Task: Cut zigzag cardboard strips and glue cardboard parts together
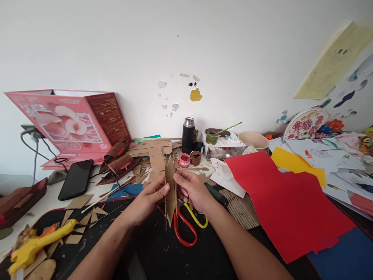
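Between my two hands is a narrow boat-shaped cardboard piece, with a pointed flat base and thin strips standing along both long sides. My left hand grips its left side strip, thumb on the edge. On the opposite strip my right hand pinches with the thumb on top; its other fingers are partly hidden behind. Scissors with one red and one yellow handle lie on the black mat just below, partly covered by the cardboard and my right hand.
A yellow glue gun lies at left among cardboard scraps, near a black phone. Behind my hands stand a black thermos and open paint jars. A large red sheet covers the right side. A pink box leans at back left.
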The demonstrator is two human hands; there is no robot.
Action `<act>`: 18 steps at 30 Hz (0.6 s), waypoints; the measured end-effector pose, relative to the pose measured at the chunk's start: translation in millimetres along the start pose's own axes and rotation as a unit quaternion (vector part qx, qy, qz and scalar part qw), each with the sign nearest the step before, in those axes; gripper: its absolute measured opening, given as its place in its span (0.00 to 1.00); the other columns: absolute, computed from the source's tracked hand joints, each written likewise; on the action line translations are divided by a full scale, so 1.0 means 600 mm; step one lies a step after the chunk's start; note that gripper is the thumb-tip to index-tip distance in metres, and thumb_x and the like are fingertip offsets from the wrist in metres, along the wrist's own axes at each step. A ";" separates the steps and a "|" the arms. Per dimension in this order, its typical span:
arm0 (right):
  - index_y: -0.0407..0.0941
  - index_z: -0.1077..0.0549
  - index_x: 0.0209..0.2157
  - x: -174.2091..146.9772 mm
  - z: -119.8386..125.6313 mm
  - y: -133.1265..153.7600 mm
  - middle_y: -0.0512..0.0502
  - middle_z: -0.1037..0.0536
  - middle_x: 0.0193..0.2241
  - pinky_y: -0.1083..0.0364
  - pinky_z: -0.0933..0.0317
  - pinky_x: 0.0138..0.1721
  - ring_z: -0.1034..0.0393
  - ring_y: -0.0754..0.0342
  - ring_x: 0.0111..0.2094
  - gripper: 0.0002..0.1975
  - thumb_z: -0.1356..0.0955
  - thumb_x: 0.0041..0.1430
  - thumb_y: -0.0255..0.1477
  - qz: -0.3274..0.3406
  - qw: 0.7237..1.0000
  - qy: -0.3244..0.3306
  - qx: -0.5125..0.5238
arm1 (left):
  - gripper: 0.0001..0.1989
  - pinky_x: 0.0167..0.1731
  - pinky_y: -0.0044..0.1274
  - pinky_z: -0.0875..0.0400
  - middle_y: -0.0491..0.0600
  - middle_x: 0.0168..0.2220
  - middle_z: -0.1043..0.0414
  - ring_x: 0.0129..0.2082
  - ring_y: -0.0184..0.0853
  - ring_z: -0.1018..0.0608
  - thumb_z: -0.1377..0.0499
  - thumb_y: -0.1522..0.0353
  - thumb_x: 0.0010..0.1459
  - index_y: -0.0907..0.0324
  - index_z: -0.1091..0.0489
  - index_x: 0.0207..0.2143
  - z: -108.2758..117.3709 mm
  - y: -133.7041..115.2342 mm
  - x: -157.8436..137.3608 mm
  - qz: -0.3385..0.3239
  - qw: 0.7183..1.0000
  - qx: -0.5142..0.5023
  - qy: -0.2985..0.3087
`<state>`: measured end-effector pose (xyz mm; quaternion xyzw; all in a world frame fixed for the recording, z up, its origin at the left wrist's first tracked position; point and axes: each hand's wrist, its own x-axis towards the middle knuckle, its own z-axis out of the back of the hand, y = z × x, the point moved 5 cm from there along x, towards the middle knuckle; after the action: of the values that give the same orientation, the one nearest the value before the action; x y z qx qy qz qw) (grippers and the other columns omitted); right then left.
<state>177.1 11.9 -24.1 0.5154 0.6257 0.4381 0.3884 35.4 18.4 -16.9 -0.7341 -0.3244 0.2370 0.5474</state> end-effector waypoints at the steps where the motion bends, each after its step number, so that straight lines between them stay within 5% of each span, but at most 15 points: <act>1: 0.46 0.26 0.34 0.000 -0.001 -0.001 0.63 0.40 0.12 0.59 0.53 0.15 0.48 0.61 0.12 0.27 0.23 0.55 0.56 -0.001 1.000 0.005 0.000 | 0.27 0.58 0.39 0.25 0.57 0.55 0.17 0.57 0.53 0.19 0.33 0.52 0.66 0.56 0.23 0.62 -0.001 0.001 0.001 -0.001 1.000 0.015 0.002; 7: 0.45 0.25 0.39 0.007 0.006 -0.009 0.63 0.36 0.13 0.59 0.53 0.15 0.49 0.61 0.12 0.28 0.22 0.53 0.54 0.006 0.998 -0.037 -0.045 | 0.27 0.55 0.35 0.26 0.55 0.54 0.17 0.54 0.50 0.19 0.33 0.52 0.66 0.55 0.23 0.61 0.007 0.000 0.011 -0.036 0.992 0.114 -0.045; 18: 0.45 0.26 0.37 0.006 0.002 -0.009 0.64 0.38 0.12 0.59 0.54 0.16 0.50 0.61 0.13 0.28 0.23 0.54 0.55 0.009 0.999 -0.032 -0.035 | 0.23 0.44 0.30 0.27 0.52 0.40 0.16 0.37 0.42 0.20 0.34 0.53 0.68 0.58 0.21 0.57 -0.001 -0.007 0.010 -0.028 0.995 0.093 -0.003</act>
<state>176.1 14.9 -29.9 0.5213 0.5921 0.4465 0.4223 38.9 23.1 -12.9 -0.6698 -0.3227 0.2528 0.6192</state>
